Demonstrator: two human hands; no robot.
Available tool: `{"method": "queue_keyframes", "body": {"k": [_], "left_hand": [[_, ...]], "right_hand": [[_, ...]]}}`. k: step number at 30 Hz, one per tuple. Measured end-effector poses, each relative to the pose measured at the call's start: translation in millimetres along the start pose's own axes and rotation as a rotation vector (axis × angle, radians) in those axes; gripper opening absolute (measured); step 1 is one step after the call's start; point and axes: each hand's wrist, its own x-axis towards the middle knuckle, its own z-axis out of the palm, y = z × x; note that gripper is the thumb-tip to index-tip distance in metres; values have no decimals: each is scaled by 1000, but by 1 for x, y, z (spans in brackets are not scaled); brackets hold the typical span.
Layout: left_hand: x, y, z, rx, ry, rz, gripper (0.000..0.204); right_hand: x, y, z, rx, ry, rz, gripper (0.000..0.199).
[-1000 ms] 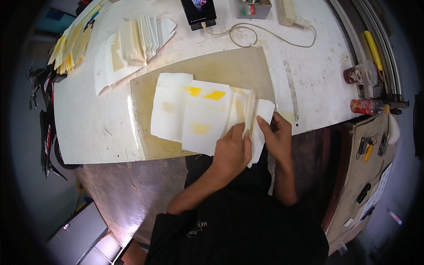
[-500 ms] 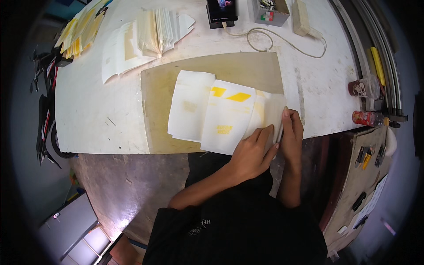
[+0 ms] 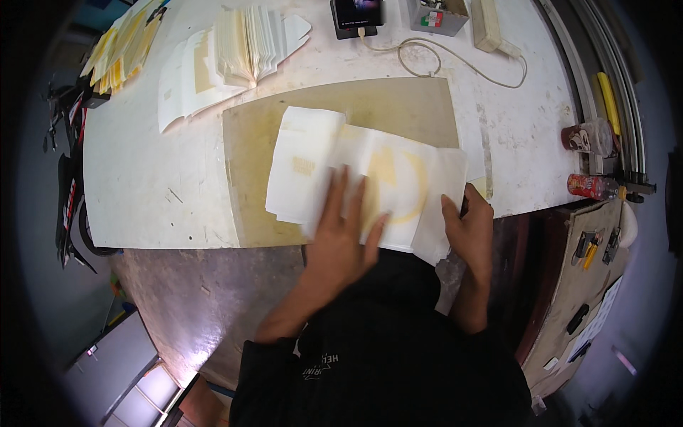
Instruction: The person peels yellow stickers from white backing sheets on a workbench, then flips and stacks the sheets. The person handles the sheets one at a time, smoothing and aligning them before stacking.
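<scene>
I count one paper spread (image 3: 402, 192) at my fingers (image 3: 449, 212), two paper bundles (image 3: 124, 46) (image 3: 240, 50) at ten and eleven o'clock, one phone (image 3: 358, 13) at twelve, one grey box (image 3: 449, 26) at one, one plastic cup (image 3: 588, 138) at two, and one bottle (image 3: 588, 186) at three.

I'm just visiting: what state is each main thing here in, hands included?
White sheets with pale yellow print: overlapping
Bare left hand: fingers spread over sheets, blurred
Bare right hand: thumb at sheets' right edge
Black rectangular phone: screen lit, plugged in
Pale thin cable: loosely looped
Grey box: open-topped, holding small items
Thick cream-and-white stack: fanned
</scene>
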Motion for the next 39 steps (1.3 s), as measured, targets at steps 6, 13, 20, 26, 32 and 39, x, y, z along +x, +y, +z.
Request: {"method": "queue_keyframes", "body": {"k": [6,13,20,26,32,39], "left_hand": [[8,-69,-16,127,226,-205,77],[15,-115,-31,-973,357,-481,102],[5,-130,-17,-1326,203,-388,122],[-16,-119,32,-1599,94,-432,110],[-6,-93,10,-1780,525,-310,74],[-1,-114,-57,-978,856,-59,42]], "right_hand": [[-13,-9,1,214,219,-208,15],[-8,-49,-20,331,195,-819,20],[-2,-92,-50,194,67,-1056,25],[-6,-139,-94,87,-25,-1132,29],[-3,-116,-74,182,292,-976,29],[14,-48,-13,517,372,-658,26]]}}
